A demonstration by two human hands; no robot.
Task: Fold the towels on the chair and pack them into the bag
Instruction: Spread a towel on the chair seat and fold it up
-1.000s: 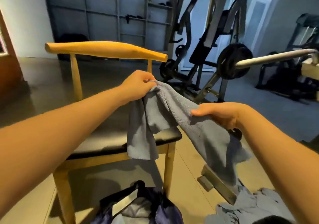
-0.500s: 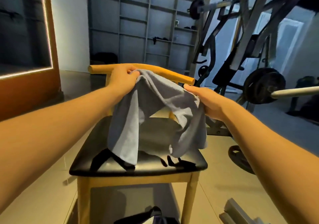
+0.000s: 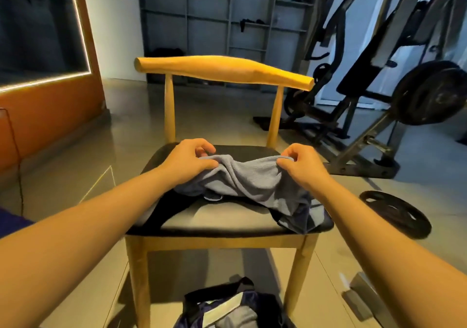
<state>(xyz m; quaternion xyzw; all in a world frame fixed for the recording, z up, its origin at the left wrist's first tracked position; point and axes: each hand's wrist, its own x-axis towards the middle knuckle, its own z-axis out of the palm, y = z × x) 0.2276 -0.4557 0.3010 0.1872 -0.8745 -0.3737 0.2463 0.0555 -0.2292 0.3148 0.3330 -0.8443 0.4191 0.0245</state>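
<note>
A grey-blue towel [image 3: 255, 181] lies bunched on the black seat of a wooden chair [image 3: 222, 71]. My left hand [image 3: 188, 158] pinches the towel's far left corner. My right hand [image 3: 300, 164] pinches its far right corner. The towel's near right end hangs over the seat's front right corner. A dark bag [image 3: 227, 307] sits open on the floor below the chair's front, with grey cloth showing inside.
A weight machine with a black plate [image 3: 427, 92] stands to the right of the chair. A loose weight plate [image 3: 394, 212] lies on the floor at the right. An orange cabinet [image 3: 48, 105] stands at the left. Grey shelving lines the back wall.
Both hands have lowered the towel from backrest height onto the seat. The towel now lies bunched on the seat instead of hanging. The view has tilted down, showing more of the bag.
</note>
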